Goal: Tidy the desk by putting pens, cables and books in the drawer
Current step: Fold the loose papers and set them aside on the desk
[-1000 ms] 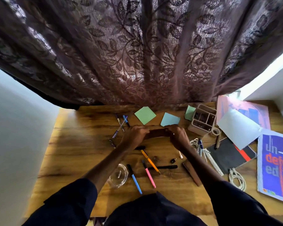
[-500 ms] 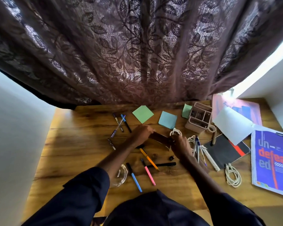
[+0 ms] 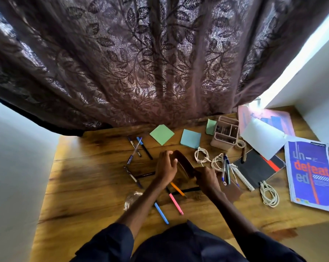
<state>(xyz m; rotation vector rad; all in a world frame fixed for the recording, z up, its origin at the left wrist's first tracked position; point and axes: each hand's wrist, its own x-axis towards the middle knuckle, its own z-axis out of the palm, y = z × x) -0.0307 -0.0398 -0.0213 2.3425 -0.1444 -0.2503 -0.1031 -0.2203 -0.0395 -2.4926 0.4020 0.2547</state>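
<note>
Both hands meet over the middle of the wooden surface (image 3: 95, 186), closed on a brown curved object (image 3: 185, 164); what it is cannot be made out. The left hand (image 3: 165, 167) curls its fingers round the object's far end. The right hand (image 3: 207, 176) grips its near end, and that end is hidden under the hand.

An orange pen (image 3: 177, 189) and a black pen (image 3: 188, 190) lie just below the hands, each partly covered by a wrist. A pink pen (image 3: 176, 204) and a blue pen (image 3: 161, 213) lie nearer the body, the blue one's top end under the left forearm. That forearm also hides part of a clear, blurred item (image 3: 131, 200).

Left of the hands lie crossed pens (image 3: 137, 148) and a dark pen (image 3: 132, 175). To the right, two white cable coils (image 3: 201, 156) sit beside a bunch of pens (image 3: 226, 171). A third cable (image 3: 269, 193) lies near a black notebook (image 3: 258, 167). A purple magazine (image 3: 311, 174) runs off the right edge of the view. A sheet of white paper (image 3: 262, 138) covers part of a pink book (image 3: 281, 118).

A beige organizer (image 3: 226, 135) stands at the back, its contents too dark to read. A patterned curtain (image 3: 160, 63) hangs over the far edge. No drawer is in view.
</note>
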